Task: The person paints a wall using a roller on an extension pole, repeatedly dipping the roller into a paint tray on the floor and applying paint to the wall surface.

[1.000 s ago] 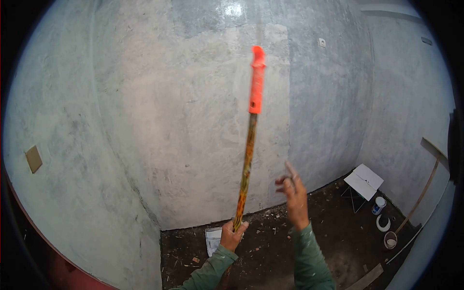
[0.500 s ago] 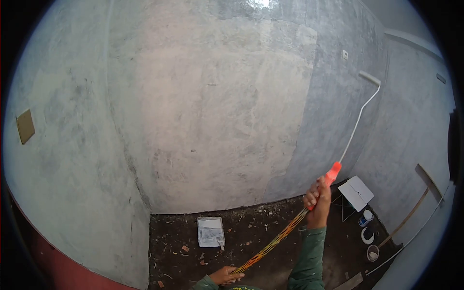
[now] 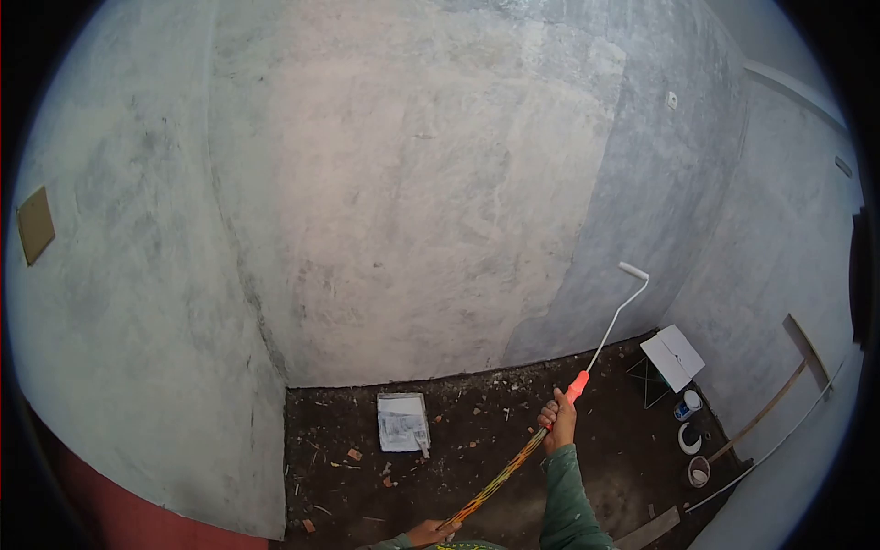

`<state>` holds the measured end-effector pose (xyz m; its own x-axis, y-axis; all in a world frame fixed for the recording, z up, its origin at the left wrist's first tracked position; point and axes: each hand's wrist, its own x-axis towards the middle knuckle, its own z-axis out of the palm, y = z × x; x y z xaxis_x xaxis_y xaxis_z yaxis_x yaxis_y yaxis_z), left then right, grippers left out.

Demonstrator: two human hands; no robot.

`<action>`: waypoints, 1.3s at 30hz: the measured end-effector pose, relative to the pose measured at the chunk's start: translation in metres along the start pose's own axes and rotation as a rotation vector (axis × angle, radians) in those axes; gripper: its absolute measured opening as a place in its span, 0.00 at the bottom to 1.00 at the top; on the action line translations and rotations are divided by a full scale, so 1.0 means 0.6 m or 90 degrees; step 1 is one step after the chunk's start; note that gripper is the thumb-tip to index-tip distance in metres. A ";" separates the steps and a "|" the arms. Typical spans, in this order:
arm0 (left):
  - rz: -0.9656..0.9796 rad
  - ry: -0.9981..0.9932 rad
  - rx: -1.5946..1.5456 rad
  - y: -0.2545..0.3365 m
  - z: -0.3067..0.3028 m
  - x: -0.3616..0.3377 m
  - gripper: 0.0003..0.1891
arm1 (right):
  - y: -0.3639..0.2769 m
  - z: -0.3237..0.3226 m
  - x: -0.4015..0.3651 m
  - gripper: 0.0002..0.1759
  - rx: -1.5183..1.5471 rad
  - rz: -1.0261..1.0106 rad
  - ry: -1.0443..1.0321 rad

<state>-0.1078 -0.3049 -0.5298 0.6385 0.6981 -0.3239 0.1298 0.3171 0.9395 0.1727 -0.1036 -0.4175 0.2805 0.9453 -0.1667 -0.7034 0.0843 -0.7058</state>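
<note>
A paint roller on a bent white metal rod is in front of the grey part of the back wall, low on its right side; whether it touches the wall I cannot tell. Its red-orange handle joins a long pole with a yellow, orange and green pattern. My right hand is wrapped round the pole just below the red handle. At the bottom of the view my left hand grips the pole's lower part.
A paint tray lies on the dark floor. At the right are a white board on a stand, containers, a bucket and a wooden T-shaped tool against the wall. Cardboard is on the left wall.
The roller has moved down and to the left from beside the wall socket. My right hand has come down and left with the pole, and my left hand has shifted slightly lower.
</note>
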 end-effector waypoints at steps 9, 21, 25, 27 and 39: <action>-0.203 0.044 0.205 0.013 -0.030 -0.024 0.42 | 0.065 -0.045 -0.009 0.11 -0.122 -0.040 0.153; -0.104 0.135 0.381 -0.080 -0.066 -0.056 0.27 | 0.265 -0.187 -0.015 0.13 -0.100 0.091 0.251; -0.206 0.140 0.307 -0.060 -0.054 -0.158 0.26 | 0.328 -0.219 -0.072 0.16 -0.111 0.159 0.277; -0.208 0.171 0.273 -0.051 -0.065 -0.205 0.25 | 0.355 -0.228 -0.075 0.15 -0.095 0.193 0.316; -0.494 0.280 0.035 -0.006 0.010 -0.407 0.24 | 0.480 -0.210 -0.032 0.18 -0.166 0.388 0.309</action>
<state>-0.2596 -0.4805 -0.4532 0.0087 0.4868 -0.8735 0.4478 0.7791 0.4387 0.0472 -0.1371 -0.7044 0.1913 0.5548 -0.8097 -0.6664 -0.5322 -0.5222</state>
